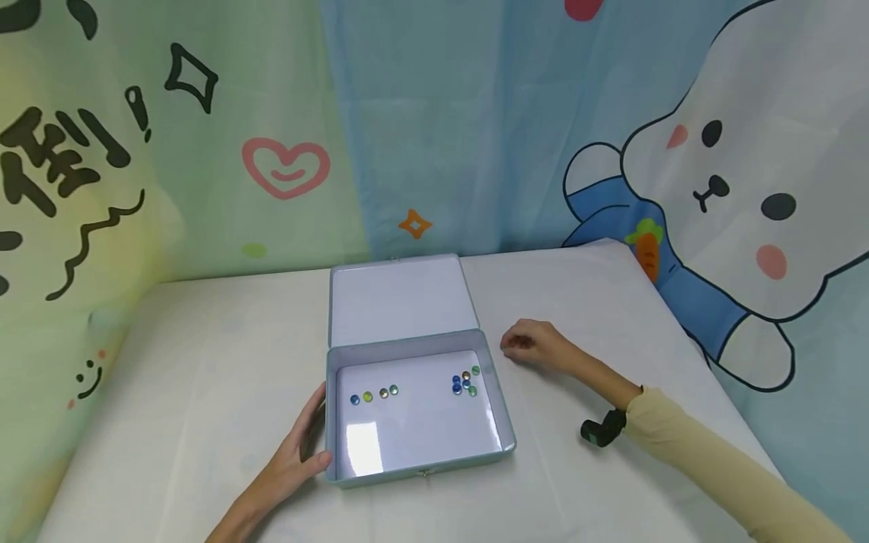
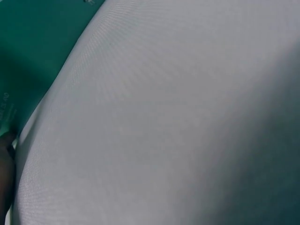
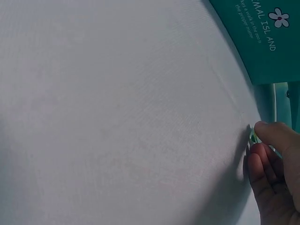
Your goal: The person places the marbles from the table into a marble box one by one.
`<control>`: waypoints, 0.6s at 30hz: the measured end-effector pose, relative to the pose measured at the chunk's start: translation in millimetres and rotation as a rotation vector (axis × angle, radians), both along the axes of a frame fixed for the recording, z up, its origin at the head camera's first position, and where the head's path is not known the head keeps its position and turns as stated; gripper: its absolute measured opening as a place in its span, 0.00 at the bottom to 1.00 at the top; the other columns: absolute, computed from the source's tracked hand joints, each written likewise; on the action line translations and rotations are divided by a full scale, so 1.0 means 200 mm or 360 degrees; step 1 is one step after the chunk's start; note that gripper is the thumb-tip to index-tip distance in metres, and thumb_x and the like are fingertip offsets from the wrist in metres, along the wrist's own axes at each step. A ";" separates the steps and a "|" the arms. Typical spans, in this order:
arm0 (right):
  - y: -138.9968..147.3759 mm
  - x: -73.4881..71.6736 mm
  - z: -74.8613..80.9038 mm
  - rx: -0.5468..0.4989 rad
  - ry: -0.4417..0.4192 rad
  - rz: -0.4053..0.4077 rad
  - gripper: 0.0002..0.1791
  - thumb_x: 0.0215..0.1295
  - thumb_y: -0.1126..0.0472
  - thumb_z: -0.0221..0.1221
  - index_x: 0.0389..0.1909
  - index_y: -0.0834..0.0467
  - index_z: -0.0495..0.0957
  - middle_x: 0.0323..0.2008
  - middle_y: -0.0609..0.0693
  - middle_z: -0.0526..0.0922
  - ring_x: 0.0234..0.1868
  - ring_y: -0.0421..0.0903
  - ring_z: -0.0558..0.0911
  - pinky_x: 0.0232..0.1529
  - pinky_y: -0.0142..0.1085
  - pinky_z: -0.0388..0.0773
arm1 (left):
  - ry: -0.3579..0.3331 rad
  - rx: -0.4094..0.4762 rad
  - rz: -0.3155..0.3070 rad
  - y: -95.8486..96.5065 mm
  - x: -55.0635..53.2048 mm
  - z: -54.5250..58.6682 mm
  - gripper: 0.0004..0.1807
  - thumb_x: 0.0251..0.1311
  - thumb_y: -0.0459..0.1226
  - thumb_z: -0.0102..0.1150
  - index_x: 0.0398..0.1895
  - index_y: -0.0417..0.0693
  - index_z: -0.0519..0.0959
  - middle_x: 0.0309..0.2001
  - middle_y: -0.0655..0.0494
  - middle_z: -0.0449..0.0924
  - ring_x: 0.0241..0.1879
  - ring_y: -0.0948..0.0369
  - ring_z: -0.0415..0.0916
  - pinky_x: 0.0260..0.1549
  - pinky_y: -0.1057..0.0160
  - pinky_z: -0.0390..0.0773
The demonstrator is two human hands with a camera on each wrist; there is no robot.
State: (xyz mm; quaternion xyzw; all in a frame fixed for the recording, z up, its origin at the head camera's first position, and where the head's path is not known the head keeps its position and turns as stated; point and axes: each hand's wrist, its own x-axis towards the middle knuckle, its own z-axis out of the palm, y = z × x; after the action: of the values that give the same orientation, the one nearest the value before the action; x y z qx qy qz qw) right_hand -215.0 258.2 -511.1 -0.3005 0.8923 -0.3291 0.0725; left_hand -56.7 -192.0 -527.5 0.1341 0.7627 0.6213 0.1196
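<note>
An open shallow tin box (image 1: 421,475) lies on the table with its lid folded back. Inside are small glass marbles: a spaced row (image 1: 368,397) on the left and a tighter cluster (image 1: 465,383) of blue, green and amber ones on the right. My left hand (image 1: 288,464) rests against the box's left wall, fingers stretched along it and thumb at the front part. To the right of the box, low over the cloth, my right hand (image 1: 539,345) pinches a greenish glass marble (image 3: 253,137) between thumb and fingertip. The head view hides that marble.
A white cloth (image 1: 224,392) covers the table. Behind the box stands the raised-back lid (image 1: 400,302), its printed green outside (image 3: 276,61) showing in the right wrist view. A printed curtain (image 1: 434,136) hangs behind the table. A black wrist camera (image 1: 603,428) sits at the right sleeve.
</note>
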 end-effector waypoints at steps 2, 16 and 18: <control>0.00 0.00 0.00 0.0004 -0.0001 -0.0016 0.06 0.59 0.66 0.65 0.37 0.57 0.83 0.35 0.47 0.84 0.35 0.36 0.77 0.37 0.27 0.79 | 0.0006 -0.0003 0.0003 0.00 0.00 0.00 0.47 0.60 0.42 0.57 0.78 0.67 0.41 0.79 0.46 0.39 0.75 0.45 0.39 0.63 0.24 0.37; 0.00 0.01 0.00 -0.0013 -0.0048 -0.0038 0.07 0.58 0.67 0.66 0.37 0.57 0.82 0.31 0.46 0.81 0.33 0.35 0.75 0.35 0.26 0.78 | -0.0017 0.0008 -0.0007 0.00 0.00 0.00 0.48 0.61 0.43 0.57 0.78 0.67 0.40 0.79 0.48 0.38 0.72 0.76 0.43 0.63 0.22 0.35; 0.00 0.01 0.00 -0.0013 -0.0037 -0.0033 0.06 0.58 0.67 0.66 0.36 0.57 0.82 0.30 0.46 0.81 0.33 0.35 0.75 0.34 0.26 0.77 | -0.0026 0.0011 -0.0015 0.00 0.00 0.01 0.48 0.61 0.43 0.57 0.78 0.68 0.39 0.79 0.48 0.38 0.73 0.76 0.43 0.62 0.21 0.34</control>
State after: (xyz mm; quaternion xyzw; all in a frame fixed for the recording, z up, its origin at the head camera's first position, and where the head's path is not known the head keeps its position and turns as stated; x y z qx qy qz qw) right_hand -213.9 258.5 -511.4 -0.2877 0.8931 -0.3370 0.0781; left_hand -56.9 -191.9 -526.5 0.1331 0.7589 0.6244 0.1283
